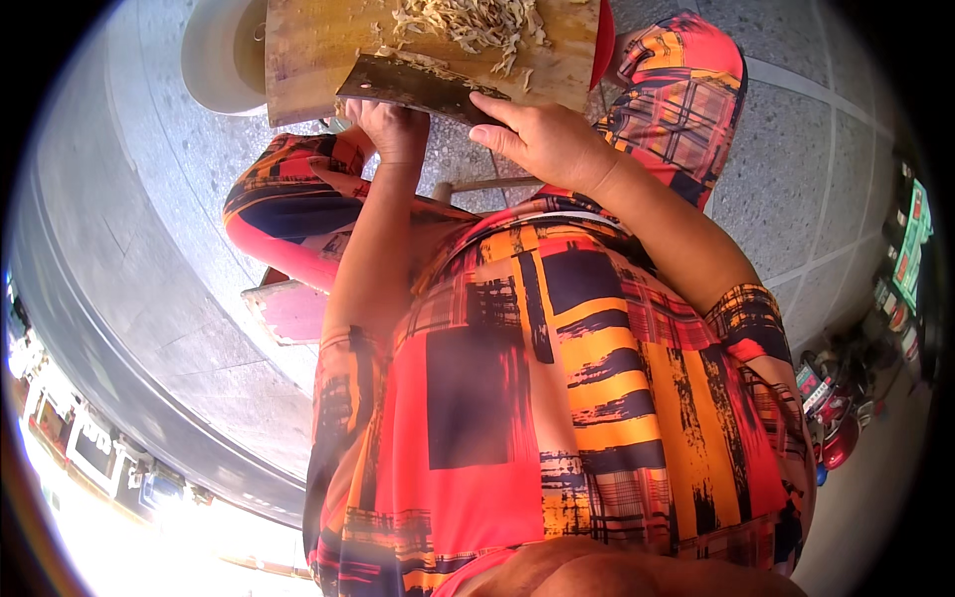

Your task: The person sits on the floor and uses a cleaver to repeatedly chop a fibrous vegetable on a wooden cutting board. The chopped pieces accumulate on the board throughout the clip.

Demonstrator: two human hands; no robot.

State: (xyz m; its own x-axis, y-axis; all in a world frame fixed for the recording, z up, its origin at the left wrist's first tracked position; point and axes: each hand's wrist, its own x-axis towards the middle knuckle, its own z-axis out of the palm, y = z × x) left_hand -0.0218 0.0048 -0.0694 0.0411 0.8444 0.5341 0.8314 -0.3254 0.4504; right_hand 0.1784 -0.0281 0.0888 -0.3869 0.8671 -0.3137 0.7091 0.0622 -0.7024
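Note:
A dark, broad cleaver blade [418, 86] lies tilted over the near edge of a wooden cutting board [313, 67]. My right hand [545, 142] grips the cleaver at its right end, index finger on the blade and thumb by its near edge; the handle is hidden. My left hand [392, 130] has its fingers curled against the near edge of the blade's left part; whether they pinch it is not clear. Shredded pale brown pieces [477, 26] are heaped on the board beyond the blade, and small bits cling along the blade's far edge.
A pale round basin [216, 56] stands left of the board, partly under it. A red rim [604, 45] shows at its right. My knees flank the board. A wooden bar [496, 183] is below it, above the speckled tile floor [783, 149]. Assorted items [835, 425] lie far right.

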